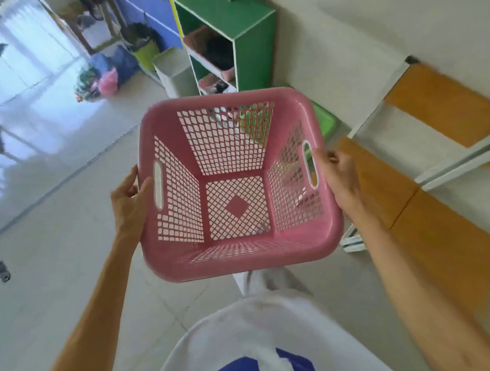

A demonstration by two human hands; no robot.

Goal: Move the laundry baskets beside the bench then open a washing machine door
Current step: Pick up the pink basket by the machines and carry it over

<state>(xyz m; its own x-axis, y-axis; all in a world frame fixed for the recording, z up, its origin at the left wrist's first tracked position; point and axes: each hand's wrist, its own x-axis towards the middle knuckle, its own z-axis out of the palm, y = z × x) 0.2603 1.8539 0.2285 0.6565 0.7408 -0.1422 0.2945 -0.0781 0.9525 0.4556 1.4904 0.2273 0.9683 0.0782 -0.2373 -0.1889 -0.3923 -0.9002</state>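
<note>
From the head camera, a person holds an empty pink laundry basket (238, 183) in the air above a pale tiled floor (57, 282). The left hand (128, 199) and right hand (338, 176) each clasp the rim by a side handle slot. A wooden-slat bench (405, 192) stands just to the right, and a green shelf unit (229, 40) stands beyond the basket.
</note>
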